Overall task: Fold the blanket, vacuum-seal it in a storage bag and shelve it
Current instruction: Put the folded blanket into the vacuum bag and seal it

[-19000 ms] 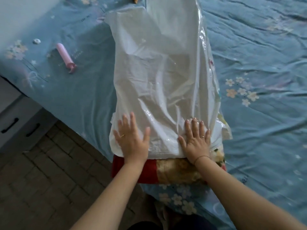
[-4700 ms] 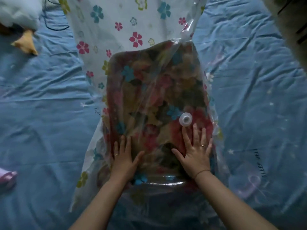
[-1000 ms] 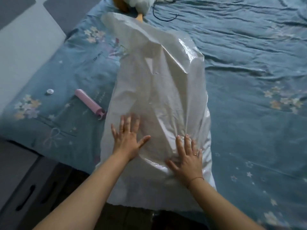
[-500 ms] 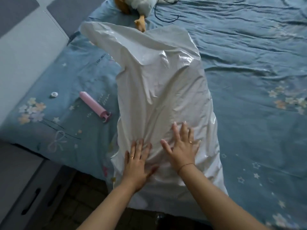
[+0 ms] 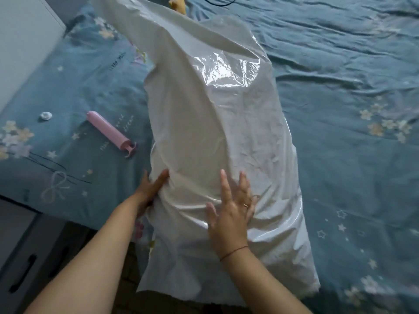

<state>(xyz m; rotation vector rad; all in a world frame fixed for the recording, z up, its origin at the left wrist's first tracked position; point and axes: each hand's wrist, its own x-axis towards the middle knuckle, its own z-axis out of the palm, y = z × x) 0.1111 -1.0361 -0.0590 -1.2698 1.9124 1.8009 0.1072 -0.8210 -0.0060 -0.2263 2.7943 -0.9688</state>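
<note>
A large storage bag (image 5: 217, 137) lies lengthwise on the bed, its plain white side up, bulging and crinkled. The blanket inside is hidden. My right hand (image 5: 231, 207) lies flat on top of the bag near its close end, fingers spread. My left hand (image 5: 150, 189) cups the bag's left edge, with the thumb on top and the fingers tucked around the side. A pink hand pump (image 5: 108, 132) lies on the bed to the left of the bag, and a small white valve cap (image 5: 46, 115) lies further left.
The blue flowered bedsheet (image 5: 340, 109) spreads wide to the right. A grey cabinet with dark handles (image 5: 25, 268) stands below the bed's left edge. A yellow toy part (image 5: 178, 5) and a black cable (image 5: 220, 2) lie at the far end.
My left hand has slid from the top of the bag out to its left edge. My right hand has shifted slightly right. The view has moved closer.
</note>
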